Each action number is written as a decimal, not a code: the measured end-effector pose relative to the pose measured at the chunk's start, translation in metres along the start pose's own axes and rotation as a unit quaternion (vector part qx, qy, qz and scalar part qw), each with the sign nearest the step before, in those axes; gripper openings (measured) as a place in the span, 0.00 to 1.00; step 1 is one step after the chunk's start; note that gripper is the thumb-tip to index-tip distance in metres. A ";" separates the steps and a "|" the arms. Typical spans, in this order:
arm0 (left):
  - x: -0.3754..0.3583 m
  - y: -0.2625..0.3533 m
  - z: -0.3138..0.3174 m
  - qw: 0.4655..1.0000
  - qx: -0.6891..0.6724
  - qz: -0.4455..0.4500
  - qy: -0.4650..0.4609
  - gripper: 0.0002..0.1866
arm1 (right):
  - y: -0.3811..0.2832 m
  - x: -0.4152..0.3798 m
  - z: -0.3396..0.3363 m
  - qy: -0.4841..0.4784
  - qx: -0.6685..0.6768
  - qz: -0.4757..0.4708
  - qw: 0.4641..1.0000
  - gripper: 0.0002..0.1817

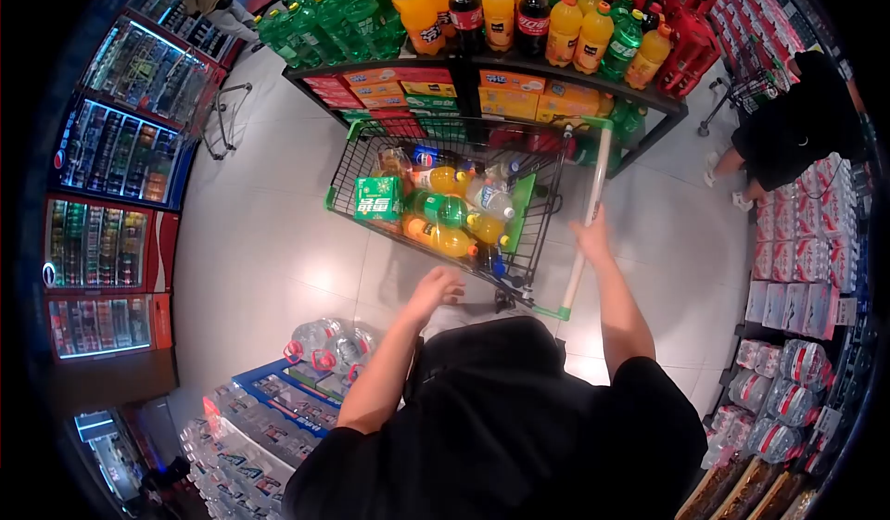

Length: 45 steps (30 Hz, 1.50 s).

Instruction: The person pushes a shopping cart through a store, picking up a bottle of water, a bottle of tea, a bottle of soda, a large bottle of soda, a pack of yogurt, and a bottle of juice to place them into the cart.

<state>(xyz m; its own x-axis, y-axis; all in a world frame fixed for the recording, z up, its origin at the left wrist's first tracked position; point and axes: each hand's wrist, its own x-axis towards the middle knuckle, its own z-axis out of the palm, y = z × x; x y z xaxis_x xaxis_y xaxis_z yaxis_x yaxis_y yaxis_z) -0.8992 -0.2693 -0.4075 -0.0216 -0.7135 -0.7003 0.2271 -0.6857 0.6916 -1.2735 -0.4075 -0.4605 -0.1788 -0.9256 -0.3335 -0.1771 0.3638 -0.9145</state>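
In the head view a black wire shopping cart [345, 179] with green corners stands in front of me, turned sideways. My right hand [591, 234] is wrapped round its pale handle [601, 172]. My left hand [438, 290] hangs in the air just short of the cart's near side, fingers loosely bent and nothing in it. Inside the cart lie a green box [378, 197], a green soda bottle [443, 209], several orange juice bottles [451, 241], a clear bottle [496, 203] and a blue package [425, 156]. Some contents overlap and are partly hidden.
Beyond the cart stands a display table [471, 80] crowded with soda bottles. Drink fridges [120, 154] line the left. Stacked water packs [250, 437] sit near my left elbow. At right, a person in black [788, 126] stands by another cart [742, 94] and stacked cartons [802, 223].
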 end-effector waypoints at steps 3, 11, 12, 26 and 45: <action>0.013 0.004 0.034 0.993 0.096 0.017 -0.072 0.28 | 0.082 0.035 0.036 0.033 -0.101 -0.199 0.974 0.50; 0.024 -0.006 0.080 0.918 0.375 0.115 -0.063 0.49 | 0.006 -0.026 0.107 -0.152 -0.023 -0.065 0.986 0.58; 0.029 -0.013 0.064 0.924 0.365 0.087 -0.068 0.48 | 0.022 -0.024 0.134 -0.142 -0.042 -0.104 0.984 0.54; -0.021 -0.003 -0.126 0.789 0.541 0.046 0.288 0.18 | -0.058 -0.062 0.315 -0.472 -0.206 -0.063 0.855 0.29; -0.054 0.054 -0.451 0.678 0.618 0.163 0.363 0.20 | -0.170 -0.022 0.485 -0.327 -0.528 -0.426 0.658 0.34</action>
<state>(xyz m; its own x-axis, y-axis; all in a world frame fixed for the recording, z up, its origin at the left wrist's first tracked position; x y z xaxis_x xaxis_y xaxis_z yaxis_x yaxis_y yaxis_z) -0.4467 -0.2029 -0.4119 0.4195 -0.9053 -0.0663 -0.8951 -0.4247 0.1356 -0.7698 -0.5002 -0.4088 0.8145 -0.5615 -0.1455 -0.5783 -0.7661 -0.2806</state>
